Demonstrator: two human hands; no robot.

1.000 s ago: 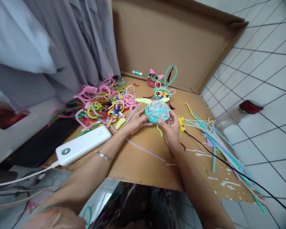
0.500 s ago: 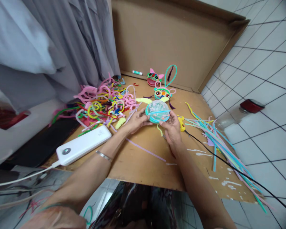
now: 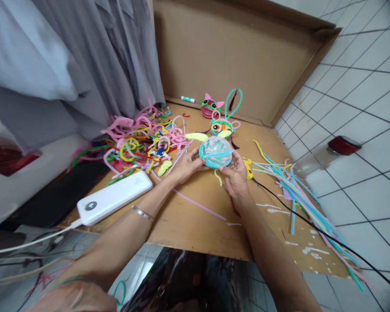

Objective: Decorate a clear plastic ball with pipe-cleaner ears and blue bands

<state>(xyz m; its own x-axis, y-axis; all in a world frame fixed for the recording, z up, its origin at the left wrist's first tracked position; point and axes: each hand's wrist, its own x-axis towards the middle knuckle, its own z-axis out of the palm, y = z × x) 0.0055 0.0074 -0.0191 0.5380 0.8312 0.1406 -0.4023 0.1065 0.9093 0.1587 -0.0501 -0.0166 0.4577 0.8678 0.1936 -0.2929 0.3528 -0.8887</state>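
Note:
My left hand (image 3: 189, 167) and my right hand (image 3: 235, 175) hold a round clear plastic ball (image 3: 216, 147) from both sides, fingers closed on its lower edge. Turquoise pipe cleaner circles its rim, and a light blue strip (image 3: 218, 154) runs across its front. Just behind it stands an animal-face ornament (image 3: 221, 127) with pink ears and a turquoise loop, partly hidden by the ball. Farther back is a second animal face (image 3: 208, 106) with pink pointed ears. Pale yellow fuzzy pieces (image 3: 196, 137) show beside the ball's top.
Left lies a tangled heap of colored pipe cleaners (image 3: 143, 138) and a white power bank (image 3: 115, 198). Rightward are a yellow glue gun (image 3: 248, 168) with a black cord, long straight pipe cleaners (image 3: 307, 208) and a red-lidded clear bottle (image 3: 331, 151). Cardboard (image 3: 240, 56) stands behind.
Hardly anything differs. The ball has tilted very slightly in my hands, its light blue strip now sloping a little up to the right. Both hands keep their hold.

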